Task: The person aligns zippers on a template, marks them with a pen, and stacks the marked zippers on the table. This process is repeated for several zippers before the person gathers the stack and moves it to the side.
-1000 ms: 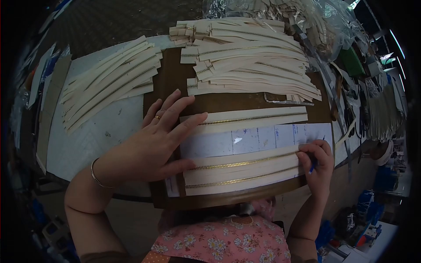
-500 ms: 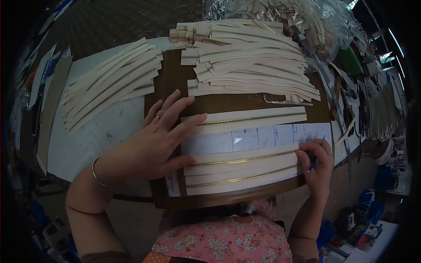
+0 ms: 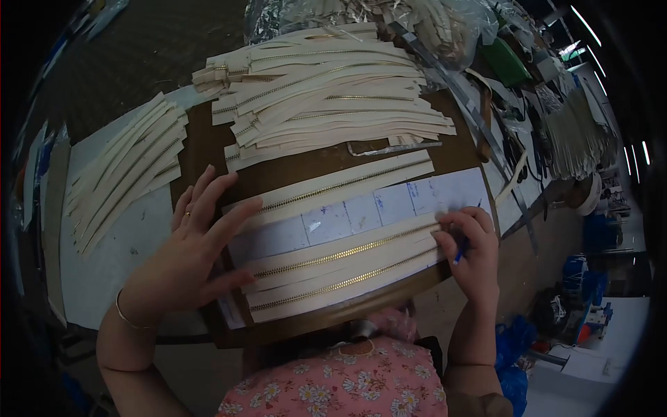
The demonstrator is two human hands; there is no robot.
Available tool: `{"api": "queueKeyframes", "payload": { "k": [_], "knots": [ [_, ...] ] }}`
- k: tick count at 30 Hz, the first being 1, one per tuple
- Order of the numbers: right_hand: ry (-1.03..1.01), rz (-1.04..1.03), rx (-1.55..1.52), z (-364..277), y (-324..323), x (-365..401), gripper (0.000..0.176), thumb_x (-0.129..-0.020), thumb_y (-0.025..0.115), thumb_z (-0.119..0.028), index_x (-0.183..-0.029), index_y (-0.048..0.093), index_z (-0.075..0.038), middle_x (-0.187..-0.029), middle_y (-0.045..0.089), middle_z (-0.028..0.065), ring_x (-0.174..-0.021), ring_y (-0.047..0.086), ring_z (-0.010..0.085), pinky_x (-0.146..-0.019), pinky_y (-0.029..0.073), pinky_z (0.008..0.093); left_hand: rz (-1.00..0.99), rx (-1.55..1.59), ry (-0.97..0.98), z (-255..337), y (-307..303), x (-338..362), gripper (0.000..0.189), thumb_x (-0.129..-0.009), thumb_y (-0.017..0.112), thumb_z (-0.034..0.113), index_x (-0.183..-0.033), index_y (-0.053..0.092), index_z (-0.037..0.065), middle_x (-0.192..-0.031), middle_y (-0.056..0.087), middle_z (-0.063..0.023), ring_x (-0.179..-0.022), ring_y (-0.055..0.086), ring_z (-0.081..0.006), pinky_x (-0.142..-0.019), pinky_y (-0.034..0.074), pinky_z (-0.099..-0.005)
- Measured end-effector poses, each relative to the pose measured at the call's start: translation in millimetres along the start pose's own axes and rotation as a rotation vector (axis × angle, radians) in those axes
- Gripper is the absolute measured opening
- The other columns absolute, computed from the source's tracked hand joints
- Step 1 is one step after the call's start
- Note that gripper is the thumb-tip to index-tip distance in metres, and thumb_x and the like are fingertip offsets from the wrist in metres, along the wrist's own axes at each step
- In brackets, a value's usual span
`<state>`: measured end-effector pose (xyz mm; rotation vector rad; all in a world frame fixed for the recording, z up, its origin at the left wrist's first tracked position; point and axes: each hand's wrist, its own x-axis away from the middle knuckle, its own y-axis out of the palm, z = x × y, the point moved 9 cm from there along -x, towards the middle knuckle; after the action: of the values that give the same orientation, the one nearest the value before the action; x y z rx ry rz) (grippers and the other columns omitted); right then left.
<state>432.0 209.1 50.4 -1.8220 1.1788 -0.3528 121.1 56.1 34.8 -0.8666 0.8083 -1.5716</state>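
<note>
Three cream zipper strips with gold teeth lie across a white sheet with blue pen marks [image 3: 361, 217] on a brown board. My right hand [image 3: 476, 257] pinches the right end of the middle zipper strip [image 3: 340, 257], and a blue pen [image 3: 458, 253] is tucked in the same hand. At the left ends, my left hand [image 3: 177, 254] is open with fingers spread. Its forefinger is at the upper zipper strip [image 3: 347, 184], its thumb at the middle one. The lower zipper strip [image 3: 347, 281] lies nearest my body.
A big heap of zipper strips [image 3: 319, 104] covers the back of the brown board [image 3: 201, 139]. More strips [image 3: 132, 170] lie at left on the pale tabletop [image 3: 125, 222]. Behind are a plastic bag [image 3: 458, 35], a metal ruler [image 3: 451, 73] and a green object [image 3: 505, 61].
The whole view has shifted and tilted, so the board and strips appear further left and slanted. Both hands keep nearly the same places on the zipper strips.
</note>
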Motion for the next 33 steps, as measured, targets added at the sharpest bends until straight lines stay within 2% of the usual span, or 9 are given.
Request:
{"api": "queueKeyframes", "payload": {
  "k": [6,9,11,15,21,23,27,30,33],
  "knots": [
    [0.027,-0.011,0.02,-2,-9,4,0.031,-0.078,0.081,-0.006,-0.107,0.07,-0.006,-0.106,0.059,0.012,-0.098,0.058,0.029,-0.082,0.05,0.036,-0.02,-0.006,-0.013,-1,2,-1,0.079,-0.083,0.079,0.038,-0.15,0.043,0.017,-0.16,0.024,-0.0207,-0.152,0.011,-0.0473,-0.122,0.015,-0.0574],
    [-0.048,-0.064,0.032,-6,-6,4,0.031,-0.078,0.08,-0.006,-0.107,0.07,-0.007,-0.108,0.061,0.0117,-0.1,0.058,0.0306,-0.085,0.05,0.0379,-0.019,-0.001,-0.011,-1,2,0,0.079,-0.082,0.079,0.037,-0.15,0.043,0.016,-0.16,0.024,-0.021,-0.152,0.011,-0.0468,-0.122,0.015,-0.0573],
    [-0.128,-0.091,0.096,-14,-2,2,0.029,-0.083,0.075,-0.002,-0.111,0.069,-0.005,-0.114,0.059,0.0115,-0.099,0.061,0.0267,-0.084,0.052,0.0341,-0.024,-0.004,-0.024,-2,3,0,0.079,-0.083,0.079,0.038,-0.15,0.043,0.016,-0.16,0.025,-0.0213,-0.152,0.012,-0.0467,-0.121,0.014,-0.0574],
    [-0.124,-0.094,0.095,-15,-2,-1,0.028,-0.084,0.071,0.001,-0.112,0.069,-0.005,-0.114,0.059,0.0119,-0.1,0.061,0.0273,-0.084,0.052,0.0347,-0.025,-0.01,-0.025,-3,3,0,0.078,-0.083,0.078,0.039,-0.15,0.044,0.016,-0.16,0.024,-0.0213,-0.151,0.012,-0.0469,-0.121,0.014,-0.0578],
    [-0.128,-0.044,0.121,-19,1,-5,0.027,-0.084,0.068,0.004,-0.11,0.069,-0.005,-0.113,0.06,0.0124,-0.099,0.062,0.0281,-0.084,0.052,0.0348,-0.042,0.001,-0.043,-2,2,0,0.077,-0.084,0.077,0.04,-0.15,0.044,0.016,-0.16,0.024,-0.0213,-0.152,0.011,-0.047,-0.122,0.013,-0.0581],
    [-0.164,0.027,0.104,-26,-3,-10,0.025,-0.08,0.072,0.0,-0.105,0.071,-0.007,-0.105,0.063,0.0115,-0.097,0.06,0.032,-0.085,0.049,0.0404,-0.04,0.008,-0.032,-1,2,-1,0.076,-0.085,0.077,0.04,-0.15,0.044,0.017,-0.16,0.023,-0.0212,-0.152,0.01,-0.047,-0.122,0.013,-0.0583],
    [-0.23,-0.041,0.132,-25,4,-14,0.022,-0.08,0.074,-0.001,-0.101,0.072,-0.007,-0.105,0.063,0.012,-0.096,0.06,0.0319,-0.085,0.048,0.0396,-0.033,0.011,-0.035,-3,2,1,0.076,-0.085,0.077,0.041,-0.149,0.044,0.017,-0.161,0.022,-0.0209,-0.152,0.01,-0.0469,-0.122,0.013,-0.0582],
    [-0.176,-0.04,0.085,-17,4,-11,0.02,-0.079,0.076,-0.001,-0.098,0.072,-0.005,-0.103,0.063,0.0119,-0.094,0.061,0.0311,-0.082,0.049,0.0384,-0.042,0.005,-0.051,-3,3,1,0.076,-0.085,0.076,0.042,-0.149,0.044,0.017,-0.161,0.02,-0.0205,-0.152,0.009,-0.0472,-0.122,0.013,-0.058],
    [-0.115,-0.002,0.025,-9,3,-10,0.018,-0.079,0.077,-0.001,-0.097,0.072,-0.004,-0.103,0.062,0.0113,-0.092,0.062,0.0284,-0.078,0.051,0.0364,-0.031,-0.055,-0.01,-5,5,2,0.082,-0.082,0.081,0.037,-0.152,0.042,0.02,-0.163,0.018,-0.0184,-0.152,0.008,-0.0466,-0.122,0.017,-0.057]
  ]
}}
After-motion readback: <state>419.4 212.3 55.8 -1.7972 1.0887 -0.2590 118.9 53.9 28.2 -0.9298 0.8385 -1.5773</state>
